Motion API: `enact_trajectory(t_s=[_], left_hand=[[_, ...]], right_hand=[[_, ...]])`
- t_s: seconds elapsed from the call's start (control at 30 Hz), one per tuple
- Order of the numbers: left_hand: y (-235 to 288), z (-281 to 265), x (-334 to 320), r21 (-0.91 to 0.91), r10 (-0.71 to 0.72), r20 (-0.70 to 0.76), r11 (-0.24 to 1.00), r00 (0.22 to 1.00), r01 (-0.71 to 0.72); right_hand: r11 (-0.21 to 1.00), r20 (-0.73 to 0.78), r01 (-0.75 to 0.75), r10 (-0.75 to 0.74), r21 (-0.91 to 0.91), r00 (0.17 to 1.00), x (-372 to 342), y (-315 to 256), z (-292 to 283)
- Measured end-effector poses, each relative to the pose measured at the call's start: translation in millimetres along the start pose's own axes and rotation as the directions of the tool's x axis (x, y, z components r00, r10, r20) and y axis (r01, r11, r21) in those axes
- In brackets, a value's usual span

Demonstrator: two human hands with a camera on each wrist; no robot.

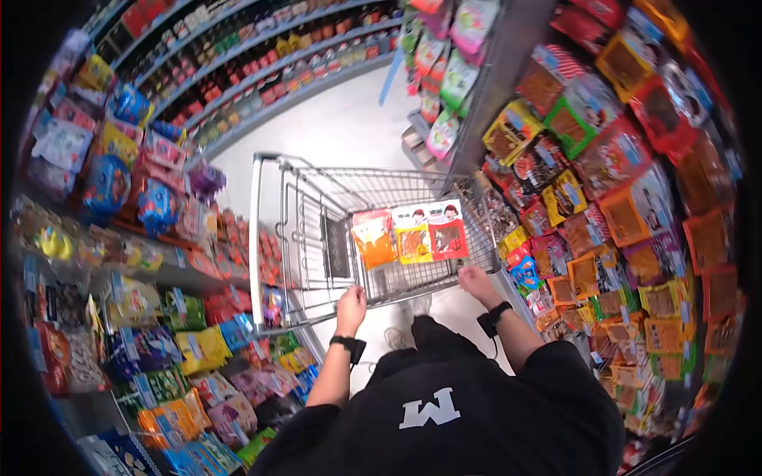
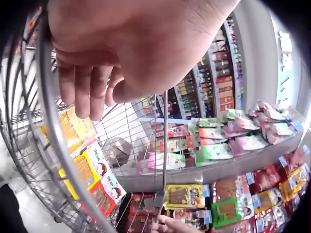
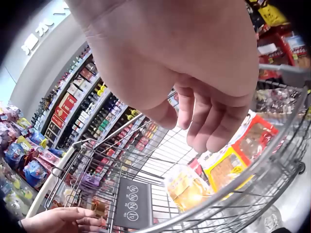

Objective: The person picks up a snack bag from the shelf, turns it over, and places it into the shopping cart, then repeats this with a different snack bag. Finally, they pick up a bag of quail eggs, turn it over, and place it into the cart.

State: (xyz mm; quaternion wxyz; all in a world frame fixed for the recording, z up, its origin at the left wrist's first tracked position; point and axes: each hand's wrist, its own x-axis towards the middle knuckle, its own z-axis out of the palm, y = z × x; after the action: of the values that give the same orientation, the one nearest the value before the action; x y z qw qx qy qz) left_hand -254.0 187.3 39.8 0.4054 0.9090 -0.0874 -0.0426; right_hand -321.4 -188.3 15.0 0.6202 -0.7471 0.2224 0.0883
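Note:
A wire shopping cart (image 1: 255,214) stands in front of the person, turned sideways. Inside lie an orange snack packet (image 1: 375,242), a yellow snack packet (image 1: 413,244) and a red snack packet (image 1: 448,238), side by side on the wire. The left hand (image 1: 350,311) is at the near rim, toward the left end; its fingers hang loosely in the left wrist view. Farther right along that rim is the right hand (image 1: 479,286), its fingers drooping, relaxed and holding nothing, above the packets in the right wrist view.
Snack bags (image 1: 206,349) crowd the shelves on the left. Hanging packets (image 1: 619,214) line the right side, close to the cart. Green and pink bags (image 1: 459,79) sit on a rack end ahead. Bottle shelves (image 1: 262,71) curve behind the pale floor (image 1: 333,119).

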Motion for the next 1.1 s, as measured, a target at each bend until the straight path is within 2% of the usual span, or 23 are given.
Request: enact_trajectory(t_s=[0.03,0.1,0.13,0.17,0.23,0.27,0.3,0.33,0.37,0.43,0.47,0.53,0.67,0.77,0.8,0.83,0.87,0.9,0.93,1.0,1.03,1.07,1.1], left_hand=[[13.7,-6.4,-8.4,0.180,0.075,0.021,0.981,0.997,-0.077],[16.6,-6.7,-21.6,0.284,0.096,0.204,0.947,0.974,-0.153],[27.9,-11.0,-27.7,0.364,0.074,0.287,0.914,0.955,-0.180],[24.4,-6.2,-33.7,0.421,0.114,0.284,0.877,0.952,-0.231],[23.8,0.7,-39.9,0.470,0.109,0.255,0.855,0.961,-0.222],[8.5,10.6,-40.0,0.488,0.160,0.215,0.837,0.963,-0.248],[14.5,12.6,-35.8,0.514,0.048,0.258,0.839,0.965,-0.179],[18.2,17.1,-33.1,0.560,-0.012,0.275,0.814,0.961,-0.150],[21.7,22.0,-30.8,0.608,-0.075,0.287,0.785,0.955,-0.121],[33.9,35.0,-26.5,0.640,-0.155,0.306,0.764,0.939,-0.082],[46.6,40.3,-26.3,0.629,-0.164,0.322,0.774,0.932,-0.081],[68.8,59.1,-27.5,0.631,-0.179,0.331,0.772,0.926,-0.076],[97.2,123.7,-28.2,0.619,-0.157,0.373,0.776,0.914,-0.120],[155.6,170.8,-27.2,0.574,-0.136,0.441,0.803,0.887,-0.162],[164.4,192.7,-22.1,0.400,-0.050,0.514,0.897,0.856,-0.188],[173.6,211.2,-19.7,0.211,0.045,0.570,0.957,0.820,-0.199],[190.5,230.0,-18.7,0.160,0.100,0.554,0.962,0.826,-0.223],[212.4,248.7,-15.6,0.106,0.153,0.538,0.963,0.829,-0.246],[244.9,257.4,-11.8,0.056,0.160,0.565,0.971,0.810,-0.231],[330.6,258.2,-14.8,-0.037,0.215,0.602,0.970,0.769,-0.242],[370.1,259.2,-16.4,-0.081,0.262,0.609,0.959,0.749,-0.270],[387.0,272.5,-10.1,-0.228,0.329,0.607,0.944,0.723,-0.238],[401.5,284.6,-5.7,-0.367,0.392,0.594,0.909,0.702,-0.197]], right_hand=[[0.997,-0.006,-0.049,0.048,-0.058,0.999,-22.3,-2.6,-13.6],[0.988,-0.117,-0.136,0.127,-0.073,0.985,-54.2,30.0,-37.7],[0.988,-0.178,-0.152,0.148,-0.012,0.973,-70.3,46.5,-48.2],[0.985,-0.233,-0.164,0.172,0.052,0.957,-86.3,67.1,-58.1],[0.976,-0.042,-0.204,0.207,0.078,0.977,-103.3,157.3,-93.4],[0.915,0.041,-0.107,0.133,-0.388,0.990,-113.8,196.7,-106.8],[0.647,0.142,0.034,0.116,-0.762,0.983,-127.0,227.6,-116.8],[0.710,0.067,-0.228,0.361,-0.666,0.930,-145.3,246.3,-123.6],[0.695,0.041,-0.478,0.588,-0.537,0.808,-162.4,257.3,-126.8],[0.681,-0.139,-0.670,0.663,-0.296,0.735,-206.3,258.3,-130.1],[0.689,-0.145,-0.672,0.661,-0.272,0.737,-216.3,282.2,-134.6],[0.828,0.005,-0.462,0.489,-0.318,0.872,-236.8,342.8,-156.3],[0.821,-0.162,-0.546,0.524,-0.166,0.837,-270.8,348.4,-193.2],[0.859,-0.128,-0.463,0.445,-0.220,0.886,-286.7,357.7,-236.8],[0.883,-0.203,-0.435,0.400,-0.174,0.894,-273.8,420.0,-246.1],[0.908,-0.234,-0.406,0.374,-0.102,0.897,-279.0,414.1,-259.1],[0.817,-0.315,-0.505,0.574,0.279,0.756,-292.6,337.1,-276.0],[0.748,-0.428,-0.415,0.647,0.518,0.631,-294.1,299.7,-288.1],[0.807,-0.501,-0.310,0.564,0.502,0.657,-296.9,290.0,-301.5],[0.995,-0.647,-0.063,0.097,0.076,0.756,-266.7,362.8,-338.2],[0.993,-0.654,-0.077,0.113,0.083,0.748,-291.8,314.3,-347.7],[0.997,-0.772,-0.073,0.022,-0.032,0.635,-305.8,217.7,-361.3],[0.998,-0.794,-0.011,-0.036,-0.054,0.607,-311.8,192.7,-375.4]])
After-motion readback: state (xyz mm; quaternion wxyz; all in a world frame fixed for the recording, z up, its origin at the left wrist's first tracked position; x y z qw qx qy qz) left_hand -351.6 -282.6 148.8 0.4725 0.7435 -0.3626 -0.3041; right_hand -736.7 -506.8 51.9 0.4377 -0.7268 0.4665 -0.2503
